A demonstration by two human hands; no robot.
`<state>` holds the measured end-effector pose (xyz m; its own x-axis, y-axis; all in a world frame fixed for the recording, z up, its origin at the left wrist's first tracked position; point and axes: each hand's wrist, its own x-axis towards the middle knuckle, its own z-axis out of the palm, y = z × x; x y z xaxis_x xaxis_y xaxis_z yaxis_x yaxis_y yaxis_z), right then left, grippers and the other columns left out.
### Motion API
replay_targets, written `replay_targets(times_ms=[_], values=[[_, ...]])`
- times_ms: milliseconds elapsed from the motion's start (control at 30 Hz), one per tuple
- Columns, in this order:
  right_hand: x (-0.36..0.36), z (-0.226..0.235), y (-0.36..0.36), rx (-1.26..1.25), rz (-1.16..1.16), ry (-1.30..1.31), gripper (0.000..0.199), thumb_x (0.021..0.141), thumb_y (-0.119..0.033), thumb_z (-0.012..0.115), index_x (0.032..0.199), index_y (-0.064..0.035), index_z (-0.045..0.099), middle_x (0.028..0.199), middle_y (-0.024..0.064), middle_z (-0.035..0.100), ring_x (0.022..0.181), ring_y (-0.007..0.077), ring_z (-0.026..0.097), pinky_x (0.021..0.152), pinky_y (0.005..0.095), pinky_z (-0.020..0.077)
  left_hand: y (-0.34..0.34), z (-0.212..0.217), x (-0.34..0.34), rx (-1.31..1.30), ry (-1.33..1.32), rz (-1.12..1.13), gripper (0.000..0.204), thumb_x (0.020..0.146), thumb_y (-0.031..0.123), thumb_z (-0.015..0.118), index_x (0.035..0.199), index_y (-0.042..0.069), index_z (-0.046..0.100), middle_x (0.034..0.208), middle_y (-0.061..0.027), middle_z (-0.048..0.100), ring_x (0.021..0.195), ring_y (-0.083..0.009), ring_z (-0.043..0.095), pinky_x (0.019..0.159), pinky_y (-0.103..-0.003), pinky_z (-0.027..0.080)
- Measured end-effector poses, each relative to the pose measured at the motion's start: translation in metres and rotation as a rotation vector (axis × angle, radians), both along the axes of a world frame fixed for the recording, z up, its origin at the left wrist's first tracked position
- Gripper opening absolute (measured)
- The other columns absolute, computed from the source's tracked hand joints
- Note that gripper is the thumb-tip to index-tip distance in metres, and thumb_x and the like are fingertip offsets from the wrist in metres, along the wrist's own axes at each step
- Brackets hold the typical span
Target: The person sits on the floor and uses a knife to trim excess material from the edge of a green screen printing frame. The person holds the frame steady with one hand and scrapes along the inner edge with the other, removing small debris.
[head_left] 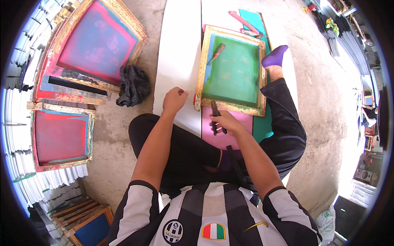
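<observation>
A wooden screen-printing frame [200, 74] with green mesh [234, 74] lies in front of me, its near edge toward my lap. My right hand [228, 122] is closed round the handles of dark pliers [214, 108], whose jaws point at the frame's near rail. To the left of the frame, my left hand [175, 99] is held over a white board with fingers bent and pinched together. Whatever may be between those fingertips is too small to name. On the mesh rests a screwdriver [219, 51] with a reddish handle.
Past the frame's far edge lie a pinkish-red tool handle [242, 20] and a small red-and-silver tool [250, 33]. White boards [178, 45], a pink sheet [236, 139] and a teal sheet [262, 129] lie underneath. At left are a crumpled black bag [133, 85] and more frames [63, 108].
</observation>
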<state>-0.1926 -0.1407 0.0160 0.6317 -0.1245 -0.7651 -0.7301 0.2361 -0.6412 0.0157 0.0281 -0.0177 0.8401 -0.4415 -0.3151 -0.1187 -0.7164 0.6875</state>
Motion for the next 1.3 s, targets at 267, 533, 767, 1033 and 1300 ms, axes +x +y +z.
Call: replay_targets(times_ms=[267, 533, 767, 1033, 1300], values=[[-0.017, -0.028, -0.034, -0.427, 0.242, 0.035, 0.028, 0.086, -0.023, 0.068, 0.082, 0.0049, 0.066, 0.071, 0.0148, 0.068, 0.063, 0.0267, 0.068, 0.058, 0.0425, 0.0519, -0.014, 0.000, -0.009, 0.077, 0.025, -0.162, 0.046, 0.092, 0.042, 0.072, 0.103, -0.003, 0.076, 0.101, -0.0208, 0.077, 0.097, -0.0358, 0.074, 0.086, -0.044, 0.056], [0.010, -0.008, -0.049, -0.557, 0.532, 0.130, 0.027, 0.087, -0.023, 0.069, 0.082, 0.0030, 0.065, 0.067, 0.0100, 0.064, 0.056, 0.0216, 0.063, 0.048, 0.0401, 0.0474, -0.016, -0.001, -0.009, 0.032, 0.050, -0.173, 0.045, 0.092, 0.040, 0.073, 0.103, -0.003, 0.076, 0.101, -0.0209, 0.076, 0.096, -0.0353, 0.074, 0.086, -0.043, 0.056], [0.020, 0.001, -0.050, -0.458, 0.474, 0.224, 0.030, 0.081, -0.019, 0.068, 0.089, 0.0095, 0.069, 0.072, 0.0175, 0.069, 0.063, 0.0289, 0.069, 0.055, 0.0458, 0.0560, -0.018, 0.008, -0.009, 0.080, 0.075, -0.180, 0.039, 0.093, 0.043, 0.071, 0.105, 0.006, 0.077, 0.102, -0.0123, 0.078, 0.098, -0.0301, 0.075, 0.086, -0.044, 0.057], [0.038, 0.025, -0.048, -0.419, 0.482, 0.417, 0.026, 0.084, -0.012, 0.063, 0.095, 0.0110, 0.065, 0.075, 0.0171, 0.065, 0.059, 0.0268, 0.065, 0.045, 0.0458, 0.0541, -0.020, 0.012, -0.008, 0.047, 0.123, -0.181, 0.038, 0.094, 0.042, 0.071, 0.107, 0.007, 0.077, 0.101, -0.0116, 0.079, 0.098, -0.0292, 0.075, 0.087, -0.043, 0.057], [0.025, 0.001, -0.032, -0.419, 0.311, 0.387, 0.019, 0.082, -0.003, 0.057, 0.090, 0.0118, 0.064, 0.072, 0.0177, 0.064, 0.054, 0.0274, 0.062, 0.042, 0.0453, 0.0500, -0.021, 0.019, -0.008, 0.026, 0.137, -0.192, 0.040, 0.093, 0.043, 0.071, 0.109, 0.007, 0.077, 0.101, -0.0103, 0.079, 0.099, -0.0279, 0.075, 0.089, -0.044, 0.057]])
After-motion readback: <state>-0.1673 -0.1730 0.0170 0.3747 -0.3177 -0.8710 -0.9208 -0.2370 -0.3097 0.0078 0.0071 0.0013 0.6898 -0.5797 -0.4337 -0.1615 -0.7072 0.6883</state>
